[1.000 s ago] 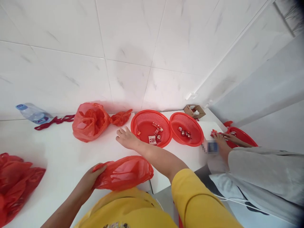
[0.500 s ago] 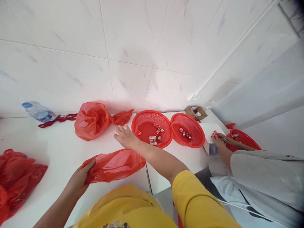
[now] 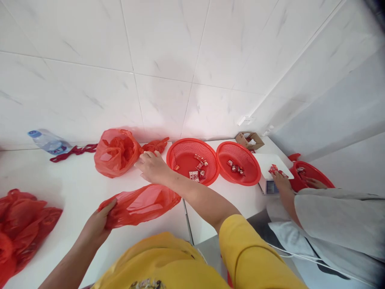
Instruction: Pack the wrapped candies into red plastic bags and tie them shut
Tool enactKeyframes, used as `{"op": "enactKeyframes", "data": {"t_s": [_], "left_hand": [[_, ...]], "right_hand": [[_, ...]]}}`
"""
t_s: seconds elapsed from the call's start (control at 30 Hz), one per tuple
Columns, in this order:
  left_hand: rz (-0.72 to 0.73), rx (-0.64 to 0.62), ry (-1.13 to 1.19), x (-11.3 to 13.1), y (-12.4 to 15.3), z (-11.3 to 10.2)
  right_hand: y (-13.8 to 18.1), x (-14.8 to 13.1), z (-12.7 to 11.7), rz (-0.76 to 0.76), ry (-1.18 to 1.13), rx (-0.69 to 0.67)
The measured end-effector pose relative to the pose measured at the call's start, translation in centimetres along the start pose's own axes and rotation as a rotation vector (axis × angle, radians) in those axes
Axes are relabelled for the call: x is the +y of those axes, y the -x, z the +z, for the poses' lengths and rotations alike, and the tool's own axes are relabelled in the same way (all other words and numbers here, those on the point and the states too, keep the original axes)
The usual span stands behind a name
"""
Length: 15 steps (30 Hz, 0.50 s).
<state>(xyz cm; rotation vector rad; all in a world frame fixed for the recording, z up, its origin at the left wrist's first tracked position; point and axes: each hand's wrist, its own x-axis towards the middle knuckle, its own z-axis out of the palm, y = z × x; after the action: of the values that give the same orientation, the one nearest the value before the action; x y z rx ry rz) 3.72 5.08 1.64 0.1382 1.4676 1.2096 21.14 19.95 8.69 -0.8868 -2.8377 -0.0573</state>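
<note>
A red plastic bag (image 3: pixel 141 206) stretches flat above the white table, its left end pinched in my left hand (image 3: pixel 98 222). Over the bag's far side reaches my right hand (image 3: pixel 152 165), fingers extended and nothing seen in it. Its fingertips are close to a round bundle of red plastic bags (image 3: pixel 116 153) and the thin red plastic tail (image 3: pixel 157 145) beside it; whether they touch I cannot tell. Right of that hand, a red mesh basket (image 3: pixel 192 144) holds several small wrapped sweets.
A second red basket (image 3: pixel 237 146) with sweets adjoins the first. At right a co-worker's hand (image 3: pixel 282 181) rests by red packets on a white scale (image 3: pixel 266 160). Also around: a cardboard box (image 3: pixel 249 139), a water bottle (image 3: pixel 48 141), a dark red ribbon (image 3: pixel 73 152), more red bags (image 3: pixel 28 228).
My right hand has moved left, toward the red bundle. My left hand and the bag have shifted slightly left. The co-worker's one hand has drawn back to the red basket at far right.
</note>
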Motion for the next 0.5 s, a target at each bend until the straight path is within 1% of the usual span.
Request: {"op": "enactKeyframes", "data": {"t_s": [0.2,0.5], "left_hand": [[0.012,-0.01,0.004,-0.2,0.0,-0.1],[-0.013,0.006,0.011,-0.5,0.2,-0.2]], "right_hand": [[-0.5,-0.4,-1.2,0.004,-0.051,0.02],[-1.4,-0.5,-1.0,0.018,-0.127,-0.015]]}}
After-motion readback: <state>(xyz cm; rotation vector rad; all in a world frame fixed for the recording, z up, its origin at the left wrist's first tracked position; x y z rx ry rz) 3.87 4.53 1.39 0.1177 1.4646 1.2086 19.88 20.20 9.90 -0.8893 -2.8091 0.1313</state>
